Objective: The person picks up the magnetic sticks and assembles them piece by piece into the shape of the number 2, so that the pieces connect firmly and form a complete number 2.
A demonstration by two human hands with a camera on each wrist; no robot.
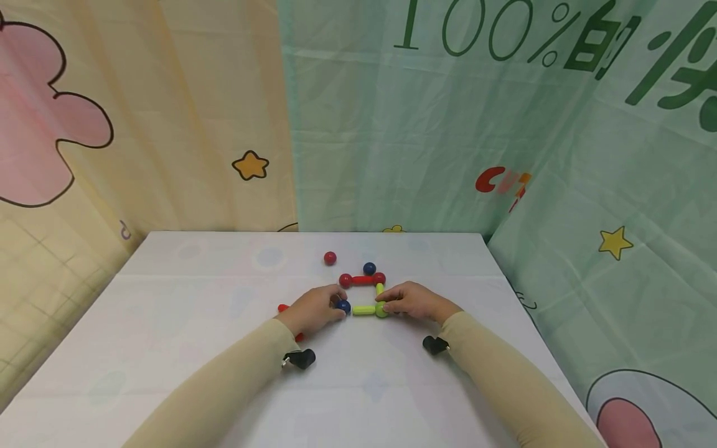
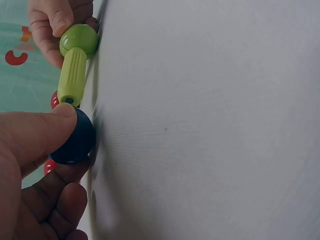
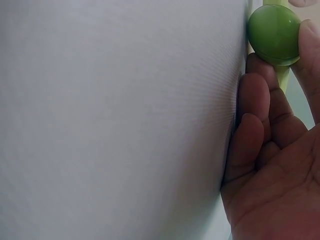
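My left hand (image 1: 315,307) pinches a dark blue ball (image 2: 77,140) between thumb and fingers, low over the table. The ball is close to the free end of a yellow-green rod (image 1: 364,310), whose tip shows a small dark socket in the left wrist view. At its other end that rod joins a green ball (image 3: 275,34), which my right hand (image 1: 417,300) holds with thumb and fingers. A second yellow-green rod (image 1: 379,289) runs from the green ball to a red ball (image 1: 379,279). A red rod (image 1: 363,280) links this to another red ball (image 1: 345,281).
Behind the joined pieces lie a loose blue ball (image 1: 370,268) and a loose red ball (image 1: 330,258). Red pieces (image 1: 282,308) stick out from under my left hand and wrist. The white-covered table (image 1: 358,386) ends at printed curtains (image 1: 392,155) at the back.
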